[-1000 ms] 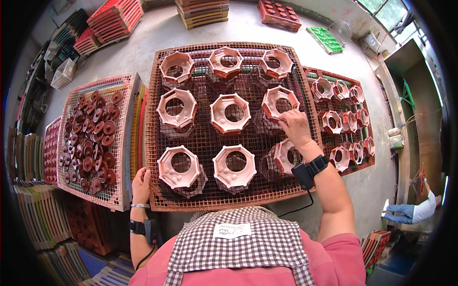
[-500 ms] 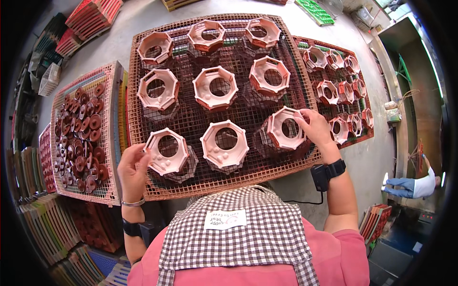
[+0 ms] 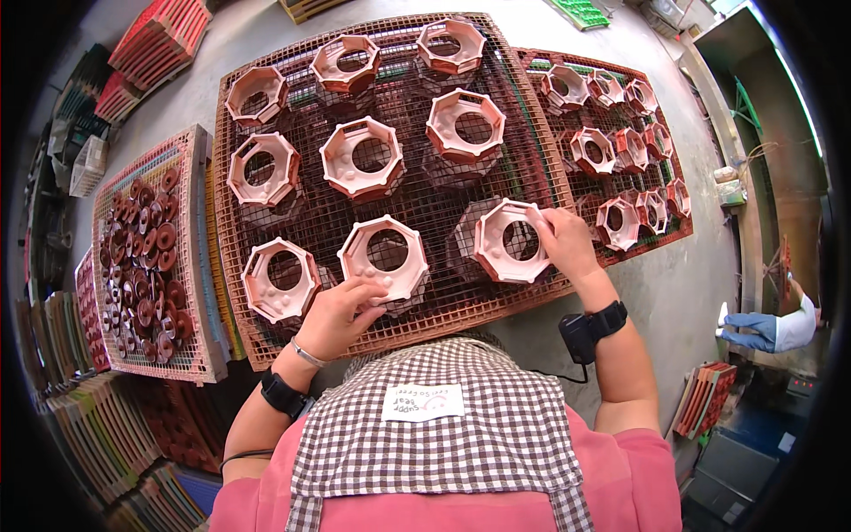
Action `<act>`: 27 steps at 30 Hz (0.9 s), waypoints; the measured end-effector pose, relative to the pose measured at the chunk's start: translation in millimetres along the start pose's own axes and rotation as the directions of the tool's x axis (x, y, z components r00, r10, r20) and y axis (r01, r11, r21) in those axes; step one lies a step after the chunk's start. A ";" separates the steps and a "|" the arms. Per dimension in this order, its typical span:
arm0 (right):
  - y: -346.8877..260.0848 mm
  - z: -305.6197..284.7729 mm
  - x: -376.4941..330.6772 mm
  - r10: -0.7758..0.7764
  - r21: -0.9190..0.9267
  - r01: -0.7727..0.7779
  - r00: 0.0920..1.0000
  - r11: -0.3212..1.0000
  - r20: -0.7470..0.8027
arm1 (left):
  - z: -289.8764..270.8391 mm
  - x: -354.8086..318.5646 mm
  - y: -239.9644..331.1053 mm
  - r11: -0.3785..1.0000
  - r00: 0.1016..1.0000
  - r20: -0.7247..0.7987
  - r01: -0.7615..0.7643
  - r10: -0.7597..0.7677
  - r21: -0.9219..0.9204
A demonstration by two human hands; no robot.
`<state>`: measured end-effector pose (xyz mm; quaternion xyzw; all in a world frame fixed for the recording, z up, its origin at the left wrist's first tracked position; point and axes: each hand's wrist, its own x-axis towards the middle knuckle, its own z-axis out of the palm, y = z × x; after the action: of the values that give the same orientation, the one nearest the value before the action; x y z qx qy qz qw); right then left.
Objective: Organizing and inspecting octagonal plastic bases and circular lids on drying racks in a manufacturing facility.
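Note:
Pale pink octagonal clay rings (image 3: 361, 182) with reddish sides, round holes and small bumps stand in three rows on a brown mesh rack (image 3: 257, 341). My right hand (image 3: 569, 244) pinches the right rim of the front-right ring (image 3: 494, 257), thumb and fingers closed on it. At the near rim of the front-middle ring (image 3: 410, 253) is my left hand (image 3: 337, 317). Its fingers are loosely bent, with the thumb a little apart, and they appear to touch that rim without gripping it. The front-left ring (image 3: 253, 288) stands just left of that hand.
To the left, a mesh rack (image 3: 197, 341) carries many small dark brown round pieces (image 3: 146, 257). Another rack of similar octagonal rings (image 3: 592, 152) adjoins on the right. Stacked racks (image 3: 155, 53) stand far left. Another person (image 3: 767, 330) is at the far right.
My left hand has left the front-left ring and moved right to the front-middle one. My right hand stays on the front-right ring, which has shifted slightly nearer. The whole view has turned a little.

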<state>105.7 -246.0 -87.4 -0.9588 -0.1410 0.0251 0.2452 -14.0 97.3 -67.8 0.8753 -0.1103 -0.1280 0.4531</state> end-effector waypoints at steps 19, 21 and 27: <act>9.9 7.1 5.7 -0.095 0.159 0.086 0.994 0.984 0.051 | 52.8 -21.1 21.6 0.990 0.922 -0.383 0.105 -0.060 0.097; 16.9 8.0 6.1 -0.071 0.216 0.057 0.996 0.975 0.058 | 54.4 -24.6 18.7 0.990 0.932 -0.359 0.096 -0.054 0.102; 62.9 4.8 -5.2 0.130 0.335 -0.082 0.984 0.939 -0.123 | 12.7 -37.5 14.5 0.958 0.648 -0.753 0.273 -0.112 0.092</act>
<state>116.4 -298.1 -121.8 -0.9101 -0.0647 -0.0076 0.4093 -54.6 90.9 -58.3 0.8984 0.1651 0.2022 0.3532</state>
